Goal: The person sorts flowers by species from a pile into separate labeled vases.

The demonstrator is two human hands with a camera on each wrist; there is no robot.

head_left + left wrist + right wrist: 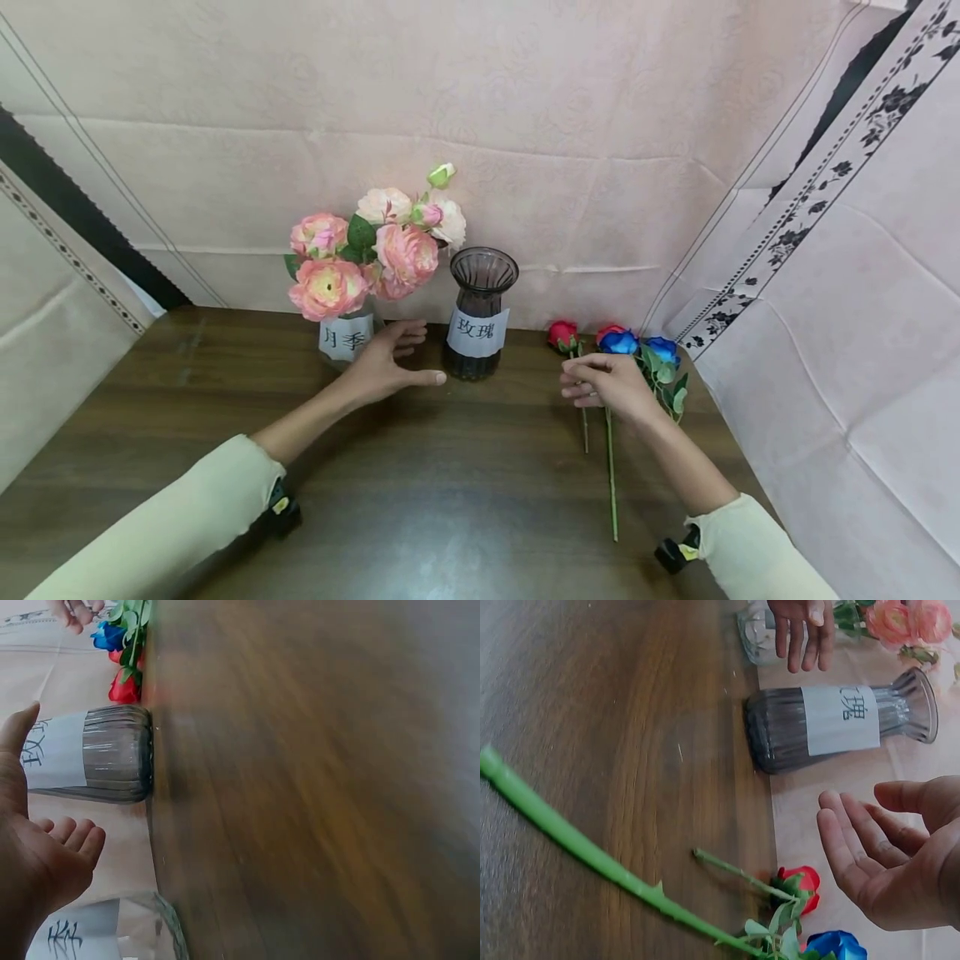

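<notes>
Just left of the dark vase [480,296] on the worktop [420,500], the left hand [381,363] has a spread, empty grip; right of that vase, the right hand [611,387], grip loose and empty, hovers near roses [619,342].

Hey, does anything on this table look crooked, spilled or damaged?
Just the white label on the dark vase: one upper corner juts past the vase's side, so it seems not stuck flat. The vase stands upright; I see no spill or damage.
</notes>
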